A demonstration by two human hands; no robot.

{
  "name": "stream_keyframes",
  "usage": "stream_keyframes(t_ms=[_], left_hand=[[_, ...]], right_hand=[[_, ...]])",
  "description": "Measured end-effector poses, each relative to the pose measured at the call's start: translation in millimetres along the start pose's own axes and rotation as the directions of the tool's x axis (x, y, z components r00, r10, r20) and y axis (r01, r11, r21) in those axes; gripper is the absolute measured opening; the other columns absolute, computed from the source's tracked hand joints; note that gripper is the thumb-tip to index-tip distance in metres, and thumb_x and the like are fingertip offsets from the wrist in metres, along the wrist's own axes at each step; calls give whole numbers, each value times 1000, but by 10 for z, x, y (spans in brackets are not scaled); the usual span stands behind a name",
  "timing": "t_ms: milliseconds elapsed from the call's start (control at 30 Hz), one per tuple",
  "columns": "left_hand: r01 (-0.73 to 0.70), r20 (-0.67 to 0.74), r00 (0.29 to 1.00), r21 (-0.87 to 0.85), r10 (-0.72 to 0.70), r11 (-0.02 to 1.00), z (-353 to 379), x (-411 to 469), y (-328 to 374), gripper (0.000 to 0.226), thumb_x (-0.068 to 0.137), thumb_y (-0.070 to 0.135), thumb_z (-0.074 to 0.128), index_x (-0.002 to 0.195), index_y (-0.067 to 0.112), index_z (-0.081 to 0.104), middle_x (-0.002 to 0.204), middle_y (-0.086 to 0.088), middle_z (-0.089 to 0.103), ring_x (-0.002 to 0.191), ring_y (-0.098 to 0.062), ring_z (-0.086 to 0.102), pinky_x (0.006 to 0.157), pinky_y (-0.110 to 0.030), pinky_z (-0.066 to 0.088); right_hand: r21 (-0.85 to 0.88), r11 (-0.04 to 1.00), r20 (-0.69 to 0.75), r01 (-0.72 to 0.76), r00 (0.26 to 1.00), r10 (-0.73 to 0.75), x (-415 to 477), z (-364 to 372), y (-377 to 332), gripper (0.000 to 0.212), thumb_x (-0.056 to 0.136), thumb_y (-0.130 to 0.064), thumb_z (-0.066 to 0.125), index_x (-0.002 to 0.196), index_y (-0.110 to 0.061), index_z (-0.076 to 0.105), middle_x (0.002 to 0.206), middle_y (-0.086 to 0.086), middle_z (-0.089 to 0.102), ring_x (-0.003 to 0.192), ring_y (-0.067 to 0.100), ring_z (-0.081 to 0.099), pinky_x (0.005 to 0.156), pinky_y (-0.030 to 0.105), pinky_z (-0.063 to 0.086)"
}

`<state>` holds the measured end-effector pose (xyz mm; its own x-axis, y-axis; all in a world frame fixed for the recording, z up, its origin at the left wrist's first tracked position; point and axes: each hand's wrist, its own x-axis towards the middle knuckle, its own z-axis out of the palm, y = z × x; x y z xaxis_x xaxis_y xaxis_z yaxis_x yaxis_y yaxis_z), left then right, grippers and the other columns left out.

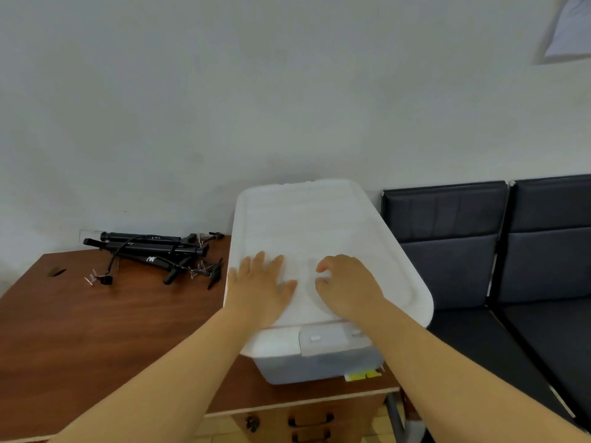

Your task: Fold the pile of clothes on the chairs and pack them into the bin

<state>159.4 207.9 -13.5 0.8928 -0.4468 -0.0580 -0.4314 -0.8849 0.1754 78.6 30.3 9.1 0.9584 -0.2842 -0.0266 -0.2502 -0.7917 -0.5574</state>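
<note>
A translucent plastic bin (pixel 319 366) stands on the right end of the wooden desk (pixel 96 321), covered by a white lid (pixel 313 219) with a grey latch (pixel 323 338) at its near edge. My left hand (pixel 260 287) lies flat on the lid with fingers straight and spread. My right hand (pixel 347 286) rests on the lid beside it, fingers bent with the tips on the surface, holding nothing. The bin's contents are hidden. No clothes show on the dark chairs (pixel 499 251).
A folded black tripod with cables and small clips (pixel 153 254) lies at the back of the desk. Desk drawers with black handles (pixel 310 420) sit below the bin. The row of dark padded chairs runs along the wall to the right.
</note>
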Motion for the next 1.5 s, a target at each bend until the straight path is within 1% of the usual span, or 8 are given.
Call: stream_keyframes(t_ms=[400,633,800,933,1033,1133,1267,1500], left_hand=[[139,-134,980,-78,-149,987,-22,2431,-184,80,97,71,31,163,32,6,170,-8,9,157,-33,3,126,-55,3],[189,-32,982,78,-187,979,-194,3416,-325,63,97,70,25,144,32,42,147,3,49,139,-26,40,108,-53,30],[131,218,967,28,-134,991,-429,3810,-333,58,97,75,30,108,30,64,125,2,67,116,-24,60,95,-38,45],[180,417,905,-213,-77,960,-555,4056,-495,74,81,71,67,141,29,59,142,4,60,128,-18,56,113,-36,41],[220,466,885,-383,-19,897,-570,4069,-564,97,79,47,85,159,24,34,145,6,53,129,-12,51,113,-27,36],[153,345,938,-488,29,859,-435,4004,-588,80,88,36,80,156,35,39,134,9,63,103,-6,62,96,-23,44],[54,180,983,-424,26,904,-297,3905,-635,34,92,49,71,124,59,64,66,14,67,58,-5,60,70,-25,51],[-18,-109,994,-240,-8,971,-166,3688,-507,30,97,57,53,126,58,63,98,26,70,93,-1,63,88,-21,45]], right_hand=[[-369,925,35,92,996,-84,2833,-119,458,90,88,-79,42,160,-30,18,171,9,-7,157,36,-11,126,52,-1],[-381,912,235,150,970,-61,3902,-284,461,101,69,-97,44,148,-33,42,147,-3,54,135,23,51,112,42,37],[-238,952,444,191,893,-68,4221,-423,355,84,78,-81,63,148,-37,50,152,-10,51,138,17,48,101,29,38],[-183,967,578,176,815,-39,4350,-556,273,69,87,-64,68,145,-30,50,137,-10,56,124,16,51,94,27,35],[-66,987,552,149,829,-89,4398,-508,312,27,84,-56,77,91,-38,58,88,-17,56,87,9,55,73,26,39],[-36,979,379,201,909,-173,4334,-383,434,33,83,-61,74,72,-34,60,70,-13,57,70,11,58,60,25,39],[-207,914,279,350,916,-288,4166,-288,533,24,99,-59,50,90,-38,56,86,-14,59,88,16,58,68,30,39],[-369,829,162,421,907,-389,4098,-138,575,40,106,-55,37,132,-34,59,123,-4,68,111,23,63,85,35,44]])
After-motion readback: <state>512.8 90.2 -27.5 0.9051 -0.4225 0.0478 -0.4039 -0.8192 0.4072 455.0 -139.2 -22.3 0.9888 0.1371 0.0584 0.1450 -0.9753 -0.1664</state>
